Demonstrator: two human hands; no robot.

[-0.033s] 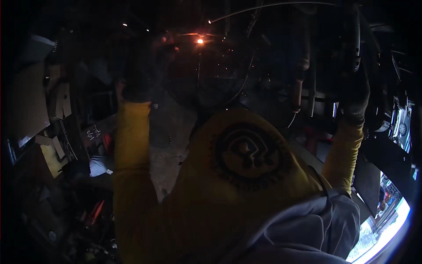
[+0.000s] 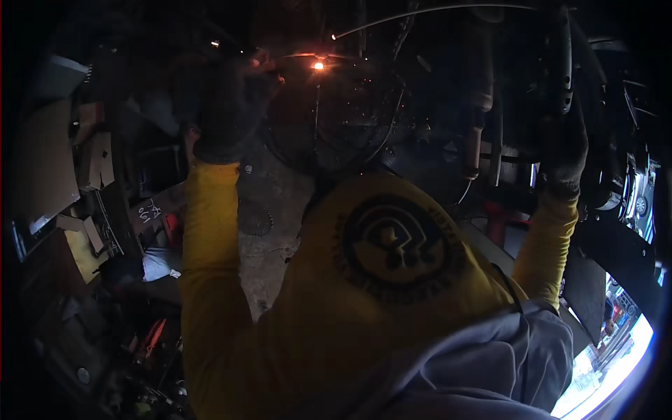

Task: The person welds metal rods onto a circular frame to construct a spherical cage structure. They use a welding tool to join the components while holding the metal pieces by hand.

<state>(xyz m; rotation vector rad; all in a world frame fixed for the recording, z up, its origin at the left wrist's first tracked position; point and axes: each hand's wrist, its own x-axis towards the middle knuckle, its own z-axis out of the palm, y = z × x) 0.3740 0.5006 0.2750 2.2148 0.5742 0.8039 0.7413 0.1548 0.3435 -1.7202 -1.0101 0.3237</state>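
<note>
A small glowing orange spot (image 2: pixel 318 66) lights dark metalwork at the top centre, with a few sparks below it. My left hand (image 2: pixel 227 115), in a dark glove, is raised to the left of the glow. Its fingers fade into the dark, so their grip is unclear. My right hand (image 2: pixel 565 143), also gloved, is closed around an electrode holder (image 2: pixel 567 66) at the upper right. A thin welding rod (image 2: pixel 434 10) reaches left from the holder's top, its bright tip above and slightly right of the glow, apart from it.
A hanging brown-handled tool (image 2: pixel 474 140) is left of my right hand. Cardboard pieces (image 2: pixel 49 168), a white bag (image 2: pixel 157 264) and dim clutter lie at left. Below the glow curves a dark round frame (image 2: pixel 381 143). Daylight enters at the lower right, past a dark panel (image 2: pixel 616 241).
The sparks below the glow have thinned, and my left glove shows a little more clearly. My right hand and the rod stay in place.
</note>
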